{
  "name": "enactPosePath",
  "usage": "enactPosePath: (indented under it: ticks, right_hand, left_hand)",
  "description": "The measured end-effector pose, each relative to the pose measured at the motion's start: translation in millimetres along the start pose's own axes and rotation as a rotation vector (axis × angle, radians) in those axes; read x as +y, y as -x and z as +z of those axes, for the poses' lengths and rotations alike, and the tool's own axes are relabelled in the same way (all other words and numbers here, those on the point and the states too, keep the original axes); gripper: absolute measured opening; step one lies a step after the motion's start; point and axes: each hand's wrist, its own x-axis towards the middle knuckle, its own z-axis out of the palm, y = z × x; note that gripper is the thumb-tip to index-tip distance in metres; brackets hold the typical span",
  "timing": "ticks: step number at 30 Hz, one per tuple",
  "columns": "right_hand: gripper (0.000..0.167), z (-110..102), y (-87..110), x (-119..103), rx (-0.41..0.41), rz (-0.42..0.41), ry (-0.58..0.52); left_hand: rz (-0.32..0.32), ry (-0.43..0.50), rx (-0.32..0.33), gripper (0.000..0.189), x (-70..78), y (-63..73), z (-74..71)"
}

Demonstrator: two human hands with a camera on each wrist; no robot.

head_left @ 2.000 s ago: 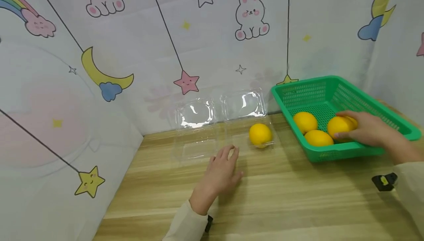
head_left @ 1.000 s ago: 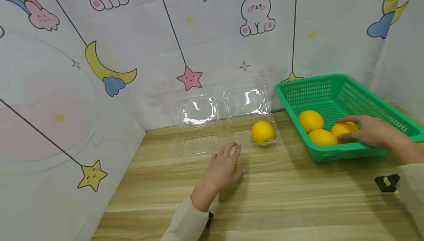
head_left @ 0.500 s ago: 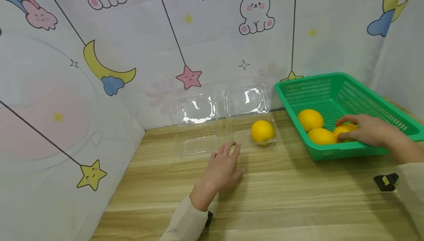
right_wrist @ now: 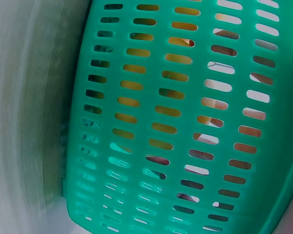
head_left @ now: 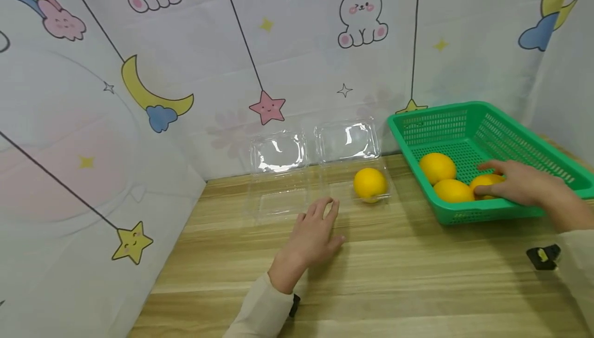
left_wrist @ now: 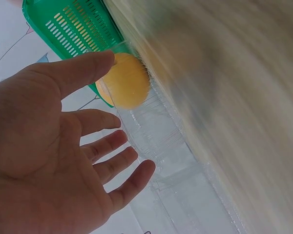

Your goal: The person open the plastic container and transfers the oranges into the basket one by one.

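Inside the green plastic basket (head_left: 464,214), my right hand (head_left: 526,183) reaches over an orange (head_left: 484,180). Its thumb lies along the near side of the fruit and its fingers are spread above it. Two more oranges (head_left: 438,168) sit to the left in the same basket. My left hand (head_left: 312,237) hovers over the table with loosely bent fingers and nothing in them. Just beyond it stand two clear plastic clamshell boxes with raised lids; the right box (head_left: 335,191) has one orange (head_left: 369,185), while the left box (head_left: 282,201) shows no fruit.
The wooden table (head_left: 371,286) meets a white cartoon-print cloth (head_left: 223,90) at the back, and both box lids stand against it. In the right wrist view the slotted basket wall (right_wrist: 185,117) hides most of the right hand.
The orange gripped by my right hand has been lowered in the basket, and the fingers have spread away from its top. My left hand stays in place; the head view has shifted slightly.
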Motion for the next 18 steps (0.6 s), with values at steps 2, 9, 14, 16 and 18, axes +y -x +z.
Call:
enactPosePath:
  ticks: [2,9,14,16,18]
  right_hand:
    - [0.075,-0.5,0.4,-0.1,0.002,0.004,0.009]
    - [0.078,-0.7,0.8,-0.9,0.027,0.025,0.038]
    - [0.079,-0.7,2.1,-0.1,0.083,0.010,0.010]
    - [0.078,-0.2,2.9,-1.1,0.106,-0.003,-0.010]
    - [0.075,0.4,5.2,-3.6,0.133,-0.013,-0.021]
  left_hand:
    - [-0.001,-0.003,0.000,0.076,-0.1,0.0,-0.1]
    - [0.000,-0.030,0.006,0.077,-0.9,-1.5,-3.4]
    - [0.002,-0.049,0.008,0.077,-0.8,-2.8,-2.8]
    - [-0.005,-0.050,-0.001,0.078,-0.7,-2.5,-1.3]
    - [-0.012,-0.050,-0.007,0.078,-0.5,-1.8,0.0]
